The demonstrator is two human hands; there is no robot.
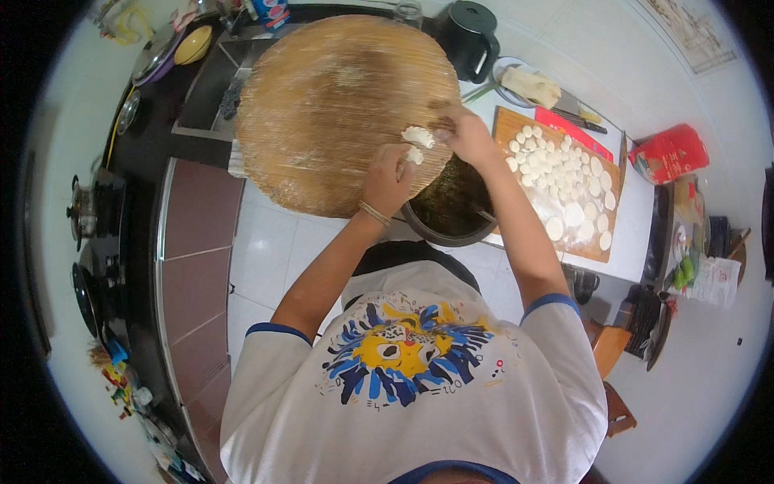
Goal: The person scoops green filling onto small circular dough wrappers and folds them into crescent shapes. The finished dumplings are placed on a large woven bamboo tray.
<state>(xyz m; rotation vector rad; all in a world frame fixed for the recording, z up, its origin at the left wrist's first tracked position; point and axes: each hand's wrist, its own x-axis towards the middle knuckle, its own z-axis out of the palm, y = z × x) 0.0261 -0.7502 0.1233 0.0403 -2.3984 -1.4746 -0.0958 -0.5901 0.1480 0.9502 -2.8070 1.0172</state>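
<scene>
Two white dumplings lie close together near the right front edge of a big round woven tray dusted with flour. My left hand curls its fingers around the nearer dumpling, so part of it is hidden. Beside the farther dumpling is my right hand, its somewhat blurred fingers apart at the dumpling's right end. Under the tray's right front edge stands a dark round pot with a dark green filling and a utensil handle at its side.
On the right counter a wooden board carries several dough pieces and flattened rounds. Behind it are knives, a plate with pale dough and a black kettle. A sink lies left of the tray; a red bag stands right.
</scene>
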